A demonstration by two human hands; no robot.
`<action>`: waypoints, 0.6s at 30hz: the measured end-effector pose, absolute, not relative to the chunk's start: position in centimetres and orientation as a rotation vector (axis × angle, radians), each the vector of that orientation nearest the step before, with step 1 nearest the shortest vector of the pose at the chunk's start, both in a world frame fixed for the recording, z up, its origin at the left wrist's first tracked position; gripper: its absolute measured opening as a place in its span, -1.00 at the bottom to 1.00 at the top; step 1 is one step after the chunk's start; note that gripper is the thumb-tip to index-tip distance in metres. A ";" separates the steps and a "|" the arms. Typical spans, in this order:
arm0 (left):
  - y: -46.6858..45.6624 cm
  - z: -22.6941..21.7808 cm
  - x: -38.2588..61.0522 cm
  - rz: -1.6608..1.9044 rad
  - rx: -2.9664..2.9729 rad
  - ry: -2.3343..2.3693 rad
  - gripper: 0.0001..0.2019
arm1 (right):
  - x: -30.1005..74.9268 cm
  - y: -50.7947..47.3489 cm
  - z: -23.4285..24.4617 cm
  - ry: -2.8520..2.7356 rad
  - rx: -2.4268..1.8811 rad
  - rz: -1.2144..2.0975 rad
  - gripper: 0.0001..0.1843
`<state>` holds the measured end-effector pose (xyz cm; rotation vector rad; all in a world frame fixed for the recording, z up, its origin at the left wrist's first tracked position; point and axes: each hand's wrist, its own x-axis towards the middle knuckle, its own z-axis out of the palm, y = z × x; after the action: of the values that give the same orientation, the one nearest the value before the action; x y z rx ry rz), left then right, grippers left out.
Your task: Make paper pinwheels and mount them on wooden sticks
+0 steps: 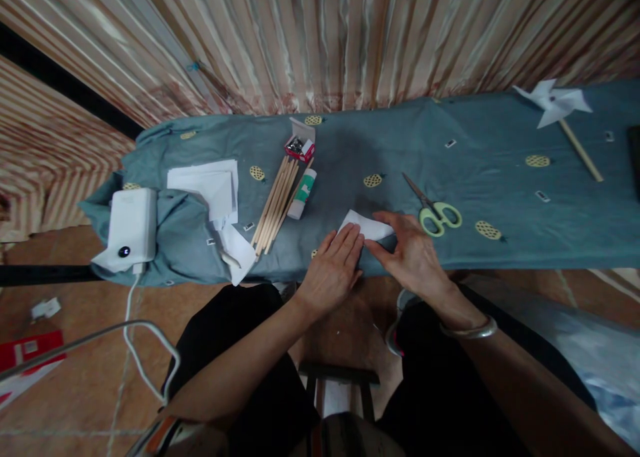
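Observation:
A folded piece of white paper [369, 226] lies near the front edge of the cloth-covered table, between my hands. My left hand [334, 260] rests flat on its left part, fingers stretched out. With thumb and fingers, my right hand [413, 250] grips the paper's right end. Just right of that hand lie scissors [434, 213] with light green handles, blades pointing away from me. A glue stick [303, 193] with a green label and a bundle of thin wooden sticks [276, 203] lie to the left.
Left of the sticks are white paper sheets [220, 183] and a white power bank [133, 227] with a cable. Behind the sticks sits a small open box of metal pins [300, 147]. A paper pinwheel [555, 102] on a stick lies far right. Striped curtains [320, 37] hang behind.

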<state>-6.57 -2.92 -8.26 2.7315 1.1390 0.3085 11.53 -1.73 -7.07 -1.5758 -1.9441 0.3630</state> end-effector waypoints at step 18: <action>-5.1 -7.8 -12.9 0.364 2.737 1.163 -0.50 | 14.5 -1.7 -6.6 -1.843 -1.679 0.491 -0.67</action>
<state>-12.87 -5.05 -7.80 2.7368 1.1629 0.3641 14.51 -1.66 -6.63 -1.6785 -1.8434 0.4912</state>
